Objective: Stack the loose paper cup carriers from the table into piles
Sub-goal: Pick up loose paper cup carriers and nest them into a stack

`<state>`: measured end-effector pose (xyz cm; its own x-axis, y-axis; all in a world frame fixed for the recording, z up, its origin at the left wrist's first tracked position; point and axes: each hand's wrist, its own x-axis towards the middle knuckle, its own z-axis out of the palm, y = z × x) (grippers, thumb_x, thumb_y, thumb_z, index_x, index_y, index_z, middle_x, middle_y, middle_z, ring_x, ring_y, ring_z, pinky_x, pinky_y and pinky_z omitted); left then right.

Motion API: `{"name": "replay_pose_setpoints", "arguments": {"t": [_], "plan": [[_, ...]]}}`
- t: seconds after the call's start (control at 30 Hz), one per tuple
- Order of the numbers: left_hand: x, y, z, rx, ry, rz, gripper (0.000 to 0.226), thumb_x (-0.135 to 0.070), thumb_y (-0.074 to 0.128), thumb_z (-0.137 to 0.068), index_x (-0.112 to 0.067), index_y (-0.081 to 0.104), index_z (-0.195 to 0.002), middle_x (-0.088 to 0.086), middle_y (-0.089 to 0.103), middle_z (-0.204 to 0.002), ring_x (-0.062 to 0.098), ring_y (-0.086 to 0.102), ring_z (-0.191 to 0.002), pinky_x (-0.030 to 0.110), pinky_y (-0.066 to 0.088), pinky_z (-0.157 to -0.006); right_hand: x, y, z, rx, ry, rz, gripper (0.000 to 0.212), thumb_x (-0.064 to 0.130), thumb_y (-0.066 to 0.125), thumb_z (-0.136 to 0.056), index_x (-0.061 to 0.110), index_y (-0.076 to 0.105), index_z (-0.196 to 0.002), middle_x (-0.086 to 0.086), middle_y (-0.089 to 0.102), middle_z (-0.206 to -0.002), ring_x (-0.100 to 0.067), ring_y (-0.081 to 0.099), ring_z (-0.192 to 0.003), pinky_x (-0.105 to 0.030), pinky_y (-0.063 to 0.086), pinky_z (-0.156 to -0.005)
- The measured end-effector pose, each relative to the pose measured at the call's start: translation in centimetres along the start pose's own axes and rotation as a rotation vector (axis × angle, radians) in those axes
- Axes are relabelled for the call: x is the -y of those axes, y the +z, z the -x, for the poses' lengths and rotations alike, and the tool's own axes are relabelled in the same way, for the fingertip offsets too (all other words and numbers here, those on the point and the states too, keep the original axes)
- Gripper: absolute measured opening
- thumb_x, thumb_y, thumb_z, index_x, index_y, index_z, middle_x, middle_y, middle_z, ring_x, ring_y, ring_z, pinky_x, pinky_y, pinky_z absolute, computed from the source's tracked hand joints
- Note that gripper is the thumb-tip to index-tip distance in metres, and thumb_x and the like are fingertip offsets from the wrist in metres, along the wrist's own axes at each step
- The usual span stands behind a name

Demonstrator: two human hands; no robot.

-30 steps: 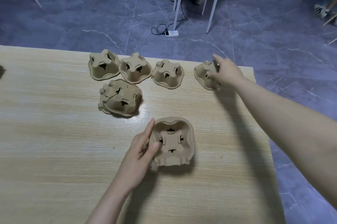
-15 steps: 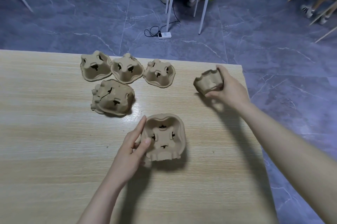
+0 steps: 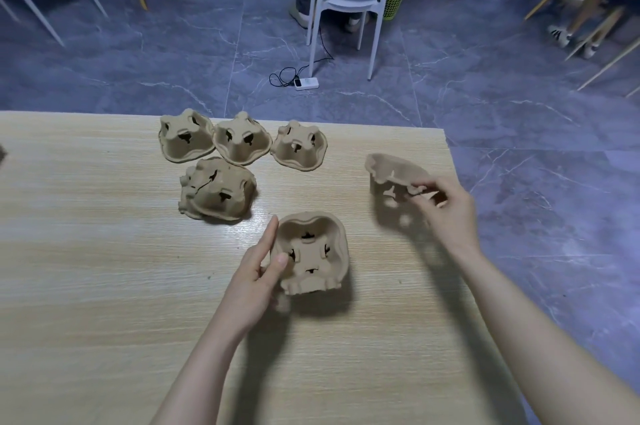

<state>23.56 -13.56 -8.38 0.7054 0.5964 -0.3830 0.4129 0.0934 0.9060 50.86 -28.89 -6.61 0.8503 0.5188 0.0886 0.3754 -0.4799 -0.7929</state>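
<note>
Right hand (image 3: 450, 206) pinches a tilted, blurred brown pulp carrier (image 3: 391, 179).

Two bare forearms, no sleeves reaching into view. Slender left hand (image 3: 258, 272) and right hand (image 3: 450, 213), both gloveless. No rings, watch or bracelets visible on fingers or wrists. Fingernails short and unpainted, plainly seen on left thumb.
</note>
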Motion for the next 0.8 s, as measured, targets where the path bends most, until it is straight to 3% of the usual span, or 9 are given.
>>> {"name": "replay_pose_setpoints", "arguments": {"t": [0.13, 0.27, 0.37, 0.43, 0.5, 0.6, 0.67, 0.73, 0.8], "plan": [[-0.3, 0.0, 0.1, -0.011, 0.014, -0.019, 0.048, -0.032, 0.042, -0.103, -0.051, 0.024, -0.143, -0.044, 0.032, -0.128, -0.038, 0.027, -0.111, 0.001, 0.027, -0.093, 3.4, 0.0, 4.6, -0.062, -0.110, -0.157, 0.033, -0.005, 0.067, -0.082, 0.027, 0.072, -0.091, 0.005, 0.066, -0.084, -0.004, 0.056, -0.072, -0.017, 0.041, -0.065], [-1.0, 0.0, 0.5, -0.011, -0.014, 0.042, 0.049, -0.046, 0.034, -0.100, -0.045, 0.026, -0.148, -0.043, 0.038, -0.122, -0.038, 0.031, -0.107, -0.003, 0.028, -0.088, 5.6, 0.7, 8.9, 0.053, -0.300, -0.164, 0.017, 0.016, 0.063, -0.085, 0.024, 0.074, -0.095, 0.001, 0.065, -0.083, -0.006, 0.055, -0.072, -0.014, 0.039, -0.062], [-1.4, 0.1, 0.8, -0.002, -0.004, 0.043, 0.054, -0.056, 0.023, -0.096, -0.047, 0.024, -0.149, -0.040, 0.043, -0.117, -0.010, 0.045, -0.120, 0.021, 0.037, -0.103, 5.2, 1.6, 10.5, 0.152, -0.431, -0.053, 0.018, 0.020, 0.062, -0.087, 0.020, 0.075, -0.099, 0.005, 0.061, -0.088, -0.006, 0.057, -0.080, -0.017, 0.042, -0.067], [-1.8, 0.0, 1.1, 0.017, -0.018, 0.045, 0.053, -0.061, 0.017, -0.092, -0.056, 0.025, -0.143, -0.030, 0.052, -0.115, 0.007, 0.057, -0.109, 0.043, 0.052, -0.095, 4.7, 2.1, 10.8, 0.179, -0.496, 0.020, 0.018, 0.021, 0.062, -0.089, 0.019, 0.075, -0.101, 0.006, 0.059, -0.088, -0.010, 0.057, -0.082, -0.022, 0.044, -0.066], [-2.1, 0.0, 1.3, 0.025, -0.015, 0.048, 0.052, -0.064, 0.014, -0.089, -0.058, 0.027, -0.140, -0.013, 0.065, -0.102, 0.007, 0.064, -0.087, 0.050, 0.055, -0.084, 4.3, 2.4, 10.9, 0.205, -0.518, 0.068, 0.018, 0.023, 0.062, -0.089, 0.019, 0.075, -0.101, 0.007, 0.057, -0.088, -0.009, 0.056, -0.082, -0.025, 0.046, -0.064], [-2.0, 0.0, 1.3, 0.021, 0.001, 0.047, 0.061, -0.074, 0.012, -0.088, -0.054, 0.024, -0.144, -0.023, 0.066, -0.082, -0.001, 0.062, -0.071, 0.055, 0.053, -0.083, 4.1, 2.3, 10.8, 0.245, -0.551, 0.136, 0.018, 0.025, 0.061, -0.090, 0.021, 0.074, -0.101, 0.007, 0.057, -0.088, -0.009, 0.055, -0.082, -0.028, 0.046, -0.062], [-1.8, 0.0, 1.2, 0.023, -0.006, 0.042, 0.063, -0.073, 0.013, -0.088, -0.054, 0.023, -0.146, -0.031, 0.063, -0.090, 0.002, 0.063, -0.083, 0.054, 0.054, -0.084, 4.1, 2.1, 10.8, 0.259, -0.588, 0.162, 0.017, 0.024, 0.061, -0.091, 0.020, 0.074, -0.100, 0.004, 0.059, -0.088, -0.012, 0.056, -0.083, -0.030, 0.047, -0.063], [-1.5, -0.1, 1.1, 0.015, -0.011, 0.048, 0.061, -0.075, 0.015, -0.088, -0.058, 0.023, -0.146, -0.027, 0.055, -0.117, 0.012, 0.060, -0.104, 0.051, 0.057, -0.085, 4.0, 2.0, 10.9, 0.284, -0.607, 0.168, 0.016, 0.023, 0.062, -0.091, 0.020, 0.074, -0.100, 0.003, 0.061, -0.090, -0.014, 0.058, -0.084, -0.030, 0.047, -0.064], [-1.6, 0.0, 1.0, 0.012, 0.001, 0.043, 0.058, -0.072, 0.016, -0.092, -0.056, 0.024, -0.147, -0.032, 0.046, -0.125, 0.005, 0.053, -0.118, 0.044, 0.052, -0.098, 4.0, 2.1, 11.0, 0.318, -0.585, 0.150, 0.016, 0.024, 0.063, -0.089, 0.022, 0.074, -0.100, 0.005, 0.062, -0.093, -0.013, 0.058, -0.087, -0.030, 0.048, -0.067]]}}
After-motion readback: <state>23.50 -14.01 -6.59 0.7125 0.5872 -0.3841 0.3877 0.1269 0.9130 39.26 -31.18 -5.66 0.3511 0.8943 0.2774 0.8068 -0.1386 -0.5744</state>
